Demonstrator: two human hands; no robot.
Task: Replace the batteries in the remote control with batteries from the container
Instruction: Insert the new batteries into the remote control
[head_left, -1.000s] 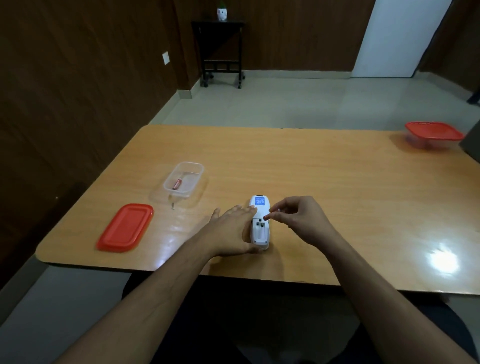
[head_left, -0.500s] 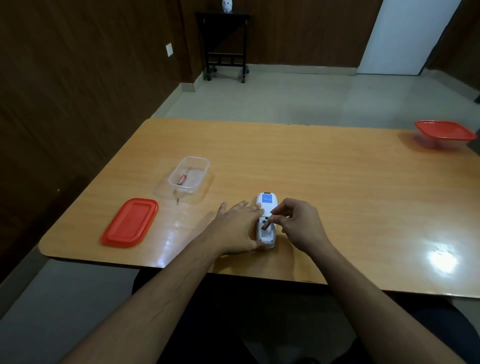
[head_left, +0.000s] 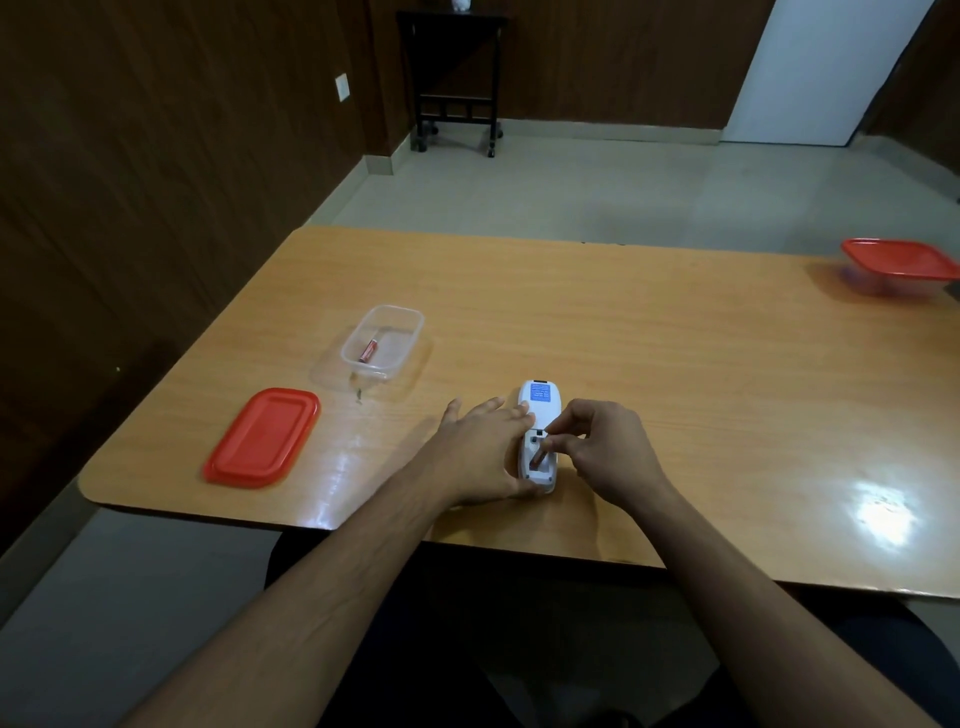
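Observation:
A white remote control (head_left: 540, 410) lies face down near the table's front edge, its battery bay uncovered. My left hand (head_left: 480, 452) rests flat against its left side and steadies it. My right hand (head_left: 605, 449) pinches a red battery (head_left: 537, 458) with thumb and forefinger, tilted into the bay. A clear plastic container (head_left: 384, 340) stands to the left with one red battery (head_left: 368, 351) lying in it. Whether the bay holds another battery is hidden by my fingers.
A red lid (head_left: 264, 436) lies flat at the front left of the wooden table (head_left: 675, 364). A lidded red-topped container (head_left: 898, 265) sits at the far right edge. A small dark object (head_left: 357, 396) lies just in front of the clear container.
My right hand has come down from above the remote onto the battery bay, bringing the battery into it. My left hand has stayed on the remote.

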